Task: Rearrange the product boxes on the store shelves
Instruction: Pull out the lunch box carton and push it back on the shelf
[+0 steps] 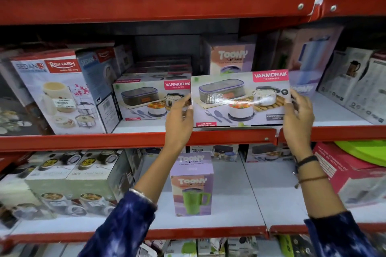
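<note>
Red metal store shelving (146, 140) fills view, three tiers packed with boxed homeware. We see left hand (179, 119) gripping left edge of Varmora lunch box carton (240, 98), fingers wrapped round its side. Right hand (298, 119) clasps right edge, thumb on front face. Carton upright at near lip of middle shelf, just right of matching Varmora carton stack (150, 98). Rishabh carton (56, 94) tilted far left. Toony tumbler box (192, 183) stands alone on lower shelf, between our forearms.

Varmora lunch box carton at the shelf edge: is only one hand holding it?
No: the left hand grips the Varmora carton at its left end and the right hand at its right end.
</note>
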